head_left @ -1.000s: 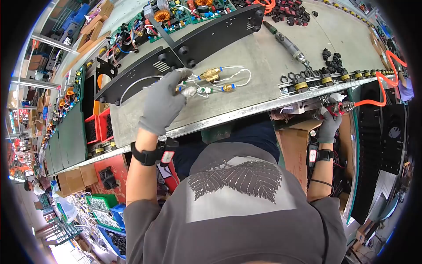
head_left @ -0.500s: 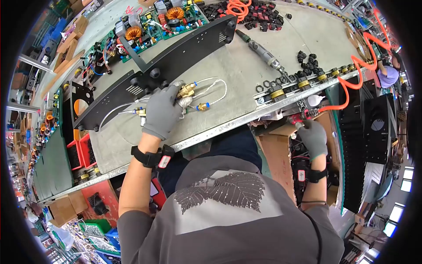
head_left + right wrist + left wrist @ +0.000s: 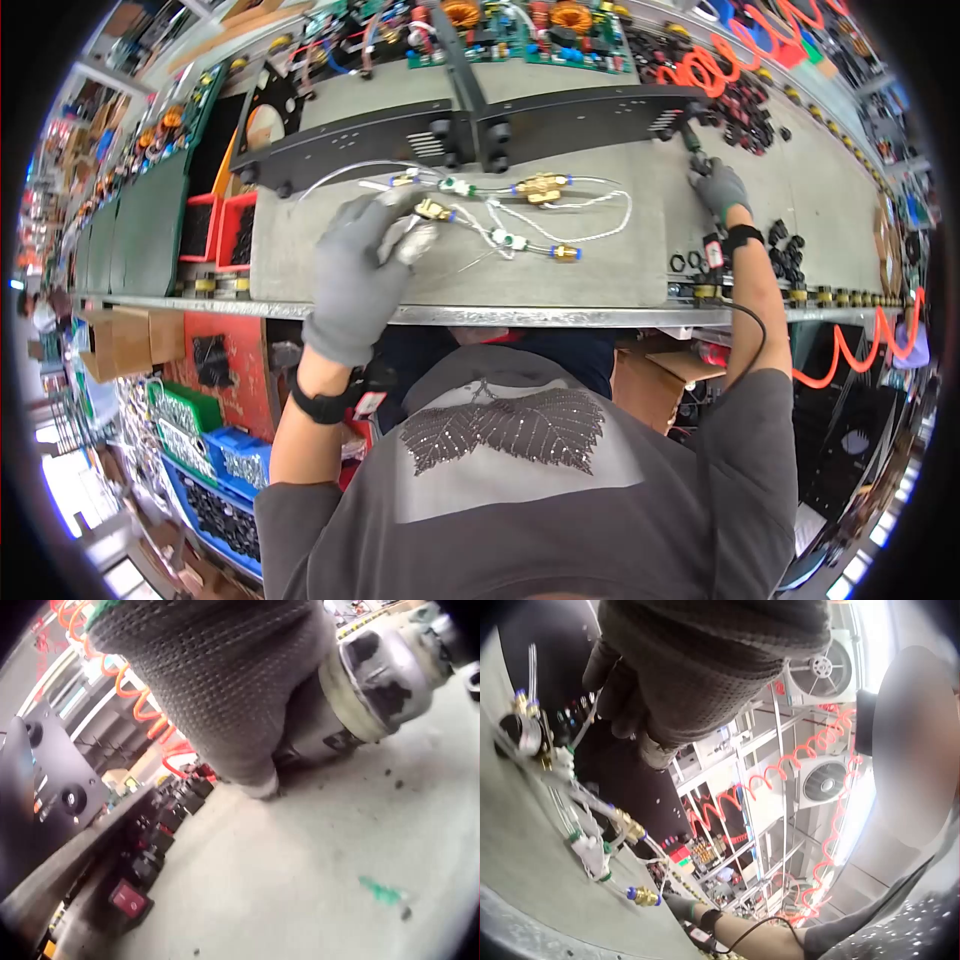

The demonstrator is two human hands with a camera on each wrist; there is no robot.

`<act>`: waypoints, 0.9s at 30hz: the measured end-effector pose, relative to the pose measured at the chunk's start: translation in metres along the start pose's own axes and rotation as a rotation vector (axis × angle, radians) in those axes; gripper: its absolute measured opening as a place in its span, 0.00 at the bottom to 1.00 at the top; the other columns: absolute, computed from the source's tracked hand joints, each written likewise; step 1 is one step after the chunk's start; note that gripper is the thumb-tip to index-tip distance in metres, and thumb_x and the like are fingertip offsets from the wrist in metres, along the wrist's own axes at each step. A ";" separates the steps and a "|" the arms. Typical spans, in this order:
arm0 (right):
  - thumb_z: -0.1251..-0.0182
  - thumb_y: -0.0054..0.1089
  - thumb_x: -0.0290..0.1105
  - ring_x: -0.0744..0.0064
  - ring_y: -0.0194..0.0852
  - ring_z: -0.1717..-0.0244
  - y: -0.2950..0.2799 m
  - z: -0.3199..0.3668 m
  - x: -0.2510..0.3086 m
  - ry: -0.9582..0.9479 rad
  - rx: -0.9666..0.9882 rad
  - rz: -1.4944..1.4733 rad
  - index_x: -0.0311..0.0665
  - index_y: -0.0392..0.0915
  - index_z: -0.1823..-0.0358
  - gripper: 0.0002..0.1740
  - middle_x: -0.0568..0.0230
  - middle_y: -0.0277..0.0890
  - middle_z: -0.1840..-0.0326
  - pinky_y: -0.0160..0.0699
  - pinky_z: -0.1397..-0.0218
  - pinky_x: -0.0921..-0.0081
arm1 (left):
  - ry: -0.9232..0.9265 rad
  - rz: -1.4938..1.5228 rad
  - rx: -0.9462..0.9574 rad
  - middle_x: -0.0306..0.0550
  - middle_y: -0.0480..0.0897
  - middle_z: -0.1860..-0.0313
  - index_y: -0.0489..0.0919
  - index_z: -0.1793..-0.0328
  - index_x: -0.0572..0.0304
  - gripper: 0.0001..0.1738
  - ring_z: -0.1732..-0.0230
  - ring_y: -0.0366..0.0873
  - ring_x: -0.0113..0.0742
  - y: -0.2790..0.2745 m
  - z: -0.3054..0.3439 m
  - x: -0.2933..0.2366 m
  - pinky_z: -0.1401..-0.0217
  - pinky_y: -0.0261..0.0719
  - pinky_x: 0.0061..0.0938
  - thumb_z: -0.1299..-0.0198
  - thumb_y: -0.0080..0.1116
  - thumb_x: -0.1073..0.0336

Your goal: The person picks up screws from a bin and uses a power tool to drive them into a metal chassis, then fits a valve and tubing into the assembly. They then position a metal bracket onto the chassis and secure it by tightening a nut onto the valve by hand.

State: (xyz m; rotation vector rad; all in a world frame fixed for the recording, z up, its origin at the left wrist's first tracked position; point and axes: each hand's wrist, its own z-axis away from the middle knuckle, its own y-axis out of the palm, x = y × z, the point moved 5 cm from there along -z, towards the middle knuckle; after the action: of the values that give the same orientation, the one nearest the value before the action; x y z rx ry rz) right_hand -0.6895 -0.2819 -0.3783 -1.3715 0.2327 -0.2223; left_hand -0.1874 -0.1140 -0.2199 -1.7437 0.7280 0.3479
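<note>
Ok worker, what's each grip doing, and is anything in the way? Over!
Left grip near brass-fitted tubing. Right grip holding gray power tool. Tubing lies on bench. Black panels behind, seemingly not blocking.

Red bins (image 3: pixel 225 228) side by side, green circuit boards (image 3: pixel 575 52), cardboard box (image 3: pixel 115 342) low at left, probably fans (image 3: pixel 821 667), blurred, overhead

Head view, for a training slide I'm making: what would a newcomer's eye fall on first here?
Probably the long black metal panels standing on edge across the bench. Next, the shiny brass tube fittings in front of them, near the left hand. Then perhaps the copper-wound coils behind the panels, and the right hand gripping a grey power tool.
</note>
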 end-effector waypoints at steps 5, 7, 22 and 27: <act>0.34 0.60 0.41 0.75 0.71 0.69 0.012 -0.030 -0.051 -0.098 -0.040 -0.925 0.40 0.78 0.51 0.16 0.69 0.75 0.70 0.72 0.64 0.72 | -0.210 0.002 -0.070 0.50 0.84 0.54 0.82 0.43 0.63 0.19 0.51 0.82 0.36 -0.056 0.040 0.030 0.46 0.77 0.28 0.41 0.67 0.66; 0.32 0.59 0.40 0.76 0.70 0.70 -0.014 -0.035 -0.082 -0.138 -0.024 -0.998 0.40 0.78 0.47 0.17 0.73 0.75 0.68 0.69 0.65 0.75 | -0.283 0.002 -0.080 0.50 0.85 0.53 0.82 0.44 0.64 0.18 0.51 0.82 0.34 -0.075 0.053 0.039 0.46 0.77 0.28 0.39 0.66 0.66; 0.37 0.58 0.42 0.53 0.74 0.41 -0.132 0.200 0.048 -0.583 -0.328 -1.444 0.26 0.71 0.40 0.30 0.49 0.75 0.43 0.71 0.34 0.56 | -1.273 -0.324 -0.184 0.50 0.87 0.57 0.84 0.48 0.66 0.21 0.54 0.83 0.34 -0.295 0.324 0.093 0.46 0.78 0.30 0.42 0.68 0.58; 0.42 0.60 0.37 0.54 0.76 0.47 -0.117 0.214 0.085 -0.720 -0.378 -1.415 0.26 0.71 0.39 0.31 0.50 0.77 0.48 0.73 0.37 0.57 | -1.045 -0.492 -0.026 0.55 0.86 0.56 0.82 0.43 0.57 0.24 0.54 0.85 0.49 -0.222 0.379 0.139 0.49 0.80 0.36 0.47 0.69 0.60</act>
State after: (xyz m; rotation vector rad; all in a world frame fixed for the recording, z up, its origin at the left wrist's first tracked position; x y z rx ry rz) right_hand -0.5483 -0.1272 -0.2269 -1.6829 -1.4067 -0.8418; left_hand 0.1099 0.2369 -0.2452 -1.4239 -0.4469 0.8201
